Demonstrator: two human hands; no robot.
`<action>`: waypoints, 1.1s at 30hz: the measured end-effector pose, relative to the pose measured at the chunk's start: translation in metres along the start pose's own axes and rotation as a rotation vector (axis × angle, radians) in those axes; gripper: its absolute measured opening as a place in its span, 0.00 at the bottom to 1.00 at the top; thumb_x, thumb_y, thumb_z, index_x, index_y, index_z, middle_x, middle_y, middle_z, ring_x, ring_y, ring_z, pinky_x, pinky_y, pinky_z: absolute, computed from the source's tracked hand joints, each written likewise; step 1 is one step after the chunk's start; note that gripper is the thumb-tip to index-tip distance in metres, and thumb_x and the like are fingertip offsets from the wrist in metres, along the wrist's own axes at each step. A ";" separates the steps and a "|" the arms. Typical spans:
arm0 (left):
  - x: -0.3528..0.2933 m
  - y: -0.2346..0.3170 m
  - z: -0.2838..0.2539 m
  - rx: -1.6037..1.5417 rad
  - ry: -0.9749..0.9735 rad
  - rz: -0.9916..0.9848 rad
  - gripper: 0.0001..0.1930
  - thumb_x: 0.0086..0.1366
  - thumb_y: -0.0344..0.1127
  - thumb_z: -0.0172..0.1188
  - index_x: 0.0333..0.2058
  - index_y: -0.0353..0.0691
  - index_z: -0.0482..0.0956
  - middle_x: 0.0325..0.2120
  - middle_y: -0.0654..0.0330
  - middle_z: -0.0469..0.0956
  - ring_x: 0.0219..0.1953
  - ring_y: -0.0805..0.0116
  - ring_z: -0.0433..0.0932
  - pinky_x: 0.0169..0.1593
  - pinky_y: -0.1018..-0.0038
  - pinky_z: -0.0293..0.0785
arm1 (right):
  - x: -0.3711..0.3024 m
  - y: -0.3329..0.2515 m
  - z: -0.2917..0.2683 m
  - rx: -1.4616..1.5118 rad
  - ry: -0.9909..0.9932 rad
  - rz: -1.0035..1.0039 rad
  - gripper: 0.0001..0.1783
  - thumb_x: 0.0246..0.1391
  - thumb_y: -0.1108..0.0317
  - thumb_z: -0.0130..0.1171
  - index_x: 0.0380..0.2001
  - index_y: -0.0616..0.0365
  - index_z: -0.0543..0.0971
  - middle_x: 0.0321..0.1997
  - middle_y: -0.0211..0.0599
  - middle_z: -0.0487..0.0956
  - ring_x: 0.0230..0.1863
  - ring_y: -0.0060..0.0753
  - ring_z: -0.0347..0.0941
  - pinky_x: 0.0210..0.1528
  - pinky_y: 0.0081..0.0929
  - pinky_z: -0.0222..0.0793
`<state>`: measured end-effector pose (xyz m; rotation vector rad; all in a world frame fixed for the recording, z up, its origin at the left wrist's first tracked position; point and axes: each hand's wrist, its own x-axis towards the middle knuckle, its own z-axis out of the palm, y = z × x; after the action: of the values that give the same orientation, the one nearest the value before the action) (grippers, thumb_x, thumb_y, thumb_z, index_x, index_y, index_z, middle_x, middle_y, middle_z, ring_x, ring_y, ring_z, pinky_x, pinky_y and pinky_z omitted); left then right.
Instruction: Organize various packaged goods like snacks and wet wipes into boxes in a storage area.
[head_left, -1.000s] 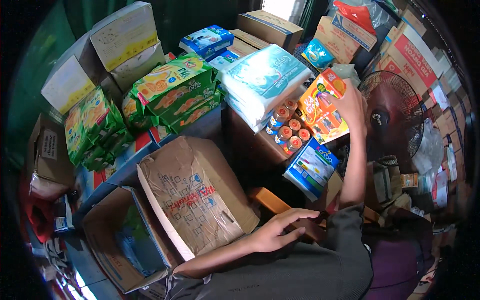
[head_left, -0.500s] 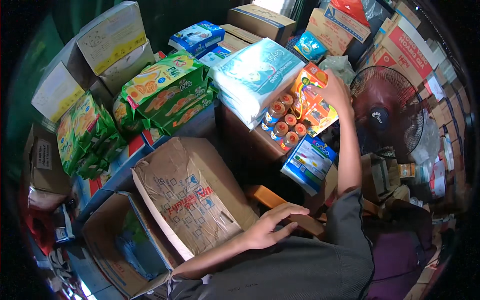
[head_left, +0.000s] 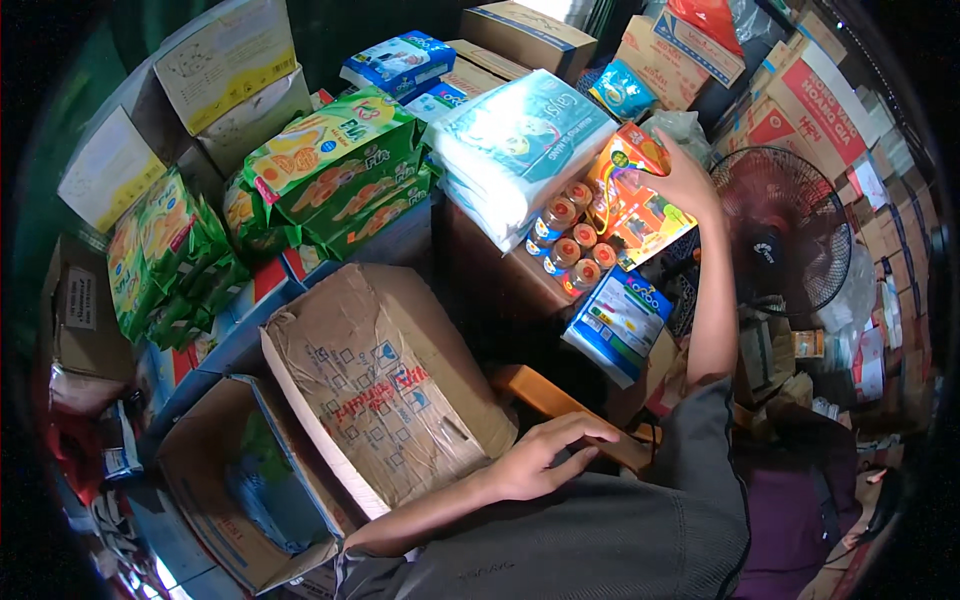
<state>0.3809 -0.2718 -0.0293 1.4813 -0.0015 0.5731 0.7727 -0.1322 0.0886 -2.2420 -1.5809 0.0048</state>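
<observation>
My right hand [head_left: 688, 182] is at the upper right edge of an orange-and-yellow carton [head_left: 640, 205], its thumb across the printed face and its other fingers at the far side, partly hidden. The carton leans beside a pack of small bottles with orange lids [head_left: 572, 240] and a large pale blue-and-white plastic pack [head_left: 525, 145]. Below them sits a blue-and-white pack [head_left: 622, 322]. My left hand [head_left: 548, 457] rests low in the middle, fingers loosely stretched and holding nothing, near an orange wooden bar [head_left: 535, 388] and a closed brown cardboard box [head_left: 375, 400].
Green snack packs [head_left: 335, 170] are stacked at the left, with white-and-yellow boxes [head_left: 228, 65] behind. An open cardboard box [head_left: 235, 500] stands at the lower left. On the right is a black wire-cage fan [head_left: 775, 235], with more cartons [head_left: 815, 100] behind it.
My right hand has moved slightly to the right, and the orange carton has shifted a little with it. My left hand stays in place. The view has turned slightly.
</observation>
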 end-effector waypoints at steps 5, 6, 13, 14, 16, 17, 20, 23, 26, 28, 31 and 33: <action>-0.003 0.007 -0.007 0.003 0.047 0.017 0.19 0.68 0.17 0.58 0.56 0.37 0.79 0.51 0.53 0.81 0.56 0.55 0.81 0.60 0.63 0.75 | -0.003 -0.014 -0.011 0.024 -0.042 0.005 0.54 0.51 0.48 0.75 0.74 0.60 0.63 0.71 0.58 0.72 0.70 0.51 0.71 0.71 0.39 0.64; -0.004 0.008 -0.008 0.007 0.064 0.042 0.19 0.68 0.17 0.58 0.56 0.37 0.79 0.51 0.53 0.81 0.56 0.55 0.81 0.60 0.63 0.75 | -0.005 -0.015 -0.013 -0.004 -0.016 0.030 0.53 0.51 0.49 0.75 0.74 0.61 0.63 0.71 0.58 0.72 0.71 0.52 0.70 0.71 0.39 0.63; -0.022 0.013 -0.016 -0.011 0.202 0.049 0.16 0.69 0.19 0.57 0.54 0.36 0.79 0.50 0.53 0.82 0.55 0.54 0.81 0.59 0.62 0.76 | -0.014 -0.019 -0.015 -0.132 0.059 -0.091 0.43 0.59 0.57 0.71 0.70 0.68 0.67 0.71 0.57 0.72 0.74 0.50 0.66 0.74 0.40 0.60; -0.025 0.014 -0.017 -0.039 0.174 0.041 0.15 0.70 0.20 0.57 0.54 0.36 0.79 0.49 0.53 0.82 0.55 0.54 0.81 0.59 0.62 0.76 | -0.014 -0.022 -0.015 -0.166 0.103 -0.115 0.41 0.60 0.59 0.70 0.70 0.68 0.67 0.70 0.57 0.72 0.73 0.49 0.66 0.74 0.40 0.59; -0.034 0.018 -0.022 -0.026 0.249 0.061 0.14 0.71 0.22 0.56 0.54 0.35 0.79 0.49 0.52 0.81 0.55 0.54 0.80 0.59 0.61 0.76 | -0.018 -0.031 -0.011 -0.113 0.175 -0.129 0.36 0.64 0.61 0.67 0.69 0.66 0.69 0.69 0.55 0.73 0.71 0.49 0.68 0.73 0.40 0.61; -0.039 0.021 -0.025 0.012 0.259 0.075 0.14 0.71 0.23 0.56 0.54 0.35 0.78 0.48 0.52 0.81 0.55 0.54 0.80 0.59 0.61 0.76 | -0.024 -0.037 -0.008 -0.098 0.229 -0.195 0.33 0.65 0.62 0.65 0.69 0.64 0.70 0.68 0.54 0.74 0.69 0.49 0.69 0.72 0.40 0.62; -0.053 0.032 -0.036 0.056 0.301 0.109 0.13 0.72 0.25 0.56 0.53 0.35 0.79 0.48 0.52 0.82 0.55 0.55 0.80 0.58 0.61 0.76 | -0.035 -0.071 -0.002 -0.081 0.372 -0.237 0.26 0.67 0.66 0.62 0.65 0.62 0.74 0.65 0.51 0.77 0.66 0.49 0.72 0.69 0.41 0.64; -0.084 0.042 -0.049 0.179 0.504 0.044 0.13 0.72 0.25 0.55 0.52 0.35 0.81 0.48 0.52 0.83 0.52 0.54 0.82 0.58 0.61 0.77 | -0.057 -0.121 0.008 -0.036 0.475 -0.379 0.20 0.68 0.68 0.60 0.61 0.62 0.78 0.61 0.48 0.80 0.63 0.49 0.75 0.66 0.41 0.67; -0.123 0.048 -0.062 0.233 0.721 -0.104 0.12 0.72 0.27 0.55 0.51 0.34 0.81 0.47 0.51 0.84 0.51 0.55 0.84 0.59 0.63 0.77 | -0.074 -0.179 0.030 0.064 0.578 -0.638 0.15 0.67 0.74 0.57 0.54 0.64 0.81 0.56 0.46 0.83 0.57 0.48 0.79 0.59 0.40 0.73; -0.147 0.051 -0.070 0.301 0.864 -0.168 0.12 0.73 0.28 0.55 0.51 0.33 0.81 0.47 0.52 0.84 0.52 0.58 0.83 0.59 0.64 0.77 | -0.083 -0.214 0.050 0.151 0.567 -0.704 0.13 0.66 0.77 0.57 0.52 0.65 0.82 0.54 0.46 0.83 0.55 0.48 0.80 0.58 0.41 0.74; -0.172 0.048 -0.070 0.353 1.036 -0.294 0.11 0.72 0.25 0.56 0.51 0.33 0.80 0.47 0.53 0.83 0.52 0.60 0.83 0.58 0.64 0.77 | -0.095 -0.262 0.079 0.346 0.486 -0.832 0.13 0.61 0.78 0.60 0.49 0.63 0.84 0.51 0.46 0.83 0.53 0.48 0.81 0.56 0.41 0.76; -0.184 0.042 -0.064 0.427 1.162 -0.402 0.11 0.70 0.25 0.59 0.49 0.35 0.81 0.44 0.51 0.82 0.48 0.57 0.82 0.54 0.64 0.77 | -0.106 -0.291 0.095 0.440 0.370 -0.916 0.13 0.60 0.78 0.61 0.48 0.64 0.83 0.51 0.47 0.83 0.53 0.48 0.81 0.57 0.40 0.76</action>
<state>0.1838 -0.2789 -0.0610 1.2948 1.3556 1.0605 0.4498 -0.1155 0.0700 -0.9931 -1.9852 -0.2670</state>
